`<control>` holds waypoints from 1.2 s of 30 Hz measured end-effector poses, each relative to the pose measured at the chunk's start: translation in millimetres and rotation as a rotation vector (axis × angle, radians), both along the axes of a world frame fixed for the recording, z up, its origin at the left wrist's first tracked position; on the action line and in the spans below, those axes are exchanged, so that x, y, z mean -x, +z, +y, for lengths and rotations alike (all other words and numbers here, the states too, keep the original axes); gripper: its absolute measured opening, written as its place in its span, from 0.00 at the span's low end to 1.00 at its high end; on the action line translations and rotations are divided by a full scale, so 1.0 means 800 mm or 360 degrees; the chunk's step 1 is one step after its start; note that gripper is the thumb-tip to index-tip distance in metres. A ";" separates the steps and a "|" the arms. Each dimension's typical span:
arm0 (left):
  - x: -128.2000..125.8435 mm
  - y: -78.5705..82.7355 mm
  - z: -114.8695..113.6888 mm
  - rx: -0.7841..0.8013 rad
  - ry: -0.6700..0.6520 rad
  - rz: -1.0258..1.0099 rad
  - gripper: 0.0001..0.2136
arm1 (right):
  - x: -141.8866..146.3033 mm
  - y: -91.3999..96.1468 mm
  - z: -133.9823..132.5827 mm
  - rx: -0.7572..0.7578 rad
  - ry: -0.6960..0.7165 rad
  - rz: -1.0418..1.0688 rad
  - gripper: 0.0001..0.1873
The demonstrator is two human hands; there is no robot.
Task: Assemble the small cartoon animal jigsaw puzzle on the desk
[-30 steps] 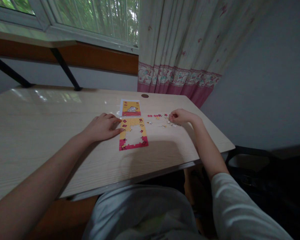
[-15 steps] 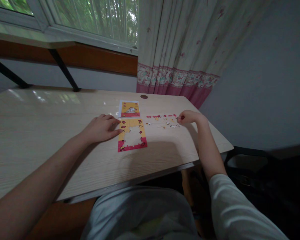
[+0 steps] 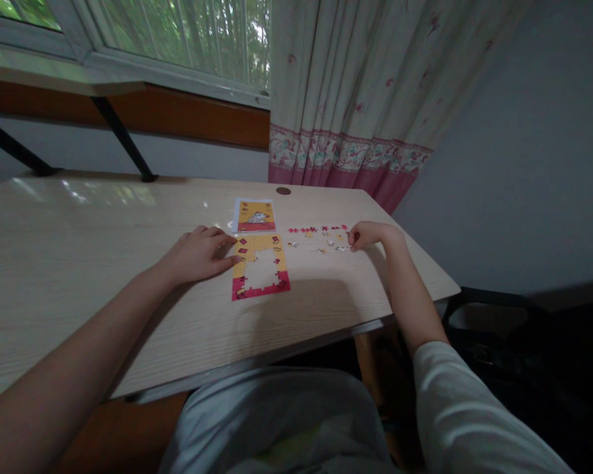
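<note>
A jigsaw puzzle with a yellow top and a pink lower border lies flat on the desk, its middle an open gap showing wood. At its left edge rests my left hand, thumb and fingers apart, the tips touching the border. Loose puzzle pieces spread out right of the puzzle: a row of pink ones at the back, yellow and white ones nearer me. My right hand is at their right end with its fingertips pinched together and pointing down. Whatever lies between those fingertips is hidden.
Behind the puzzle lies a picture card showing a white animal on yellow and pink. The pale wooden desk has a round brown cap near its back edge. Black shelf supports stand at the back left; a curtain hangs behind.
My right hand has shifted slightly toward me and to the left, covering pieces that showed below it before. My left hand stays on the puzzle's edge. The view has moved a little.
</note>
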State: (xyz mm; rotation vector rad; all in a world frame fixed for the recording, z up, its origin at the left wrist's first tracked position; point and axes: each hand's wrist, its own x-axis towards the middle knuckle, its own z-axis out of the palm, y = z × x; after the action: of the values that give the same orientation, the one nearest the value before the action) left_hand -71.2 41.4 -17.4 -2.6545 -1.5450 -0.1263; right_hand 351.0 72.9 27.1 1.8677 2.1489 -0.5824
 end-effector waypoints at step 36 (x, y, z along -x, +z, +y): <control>-0.003 0.004 -0.003 0.0008 0.0000 -0.0038 0.31 | 0.048 -0.031 0.016 -0.0227 0.0259 0.0499 0.09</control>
State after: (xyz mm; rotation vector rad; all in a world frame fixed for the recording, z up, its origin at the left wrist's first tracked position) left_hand -69.1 38.8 -14.0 -2.6665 -1.5547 -0.1544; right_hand 312.7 86.1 2.2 1.7423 2.5756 -0.7467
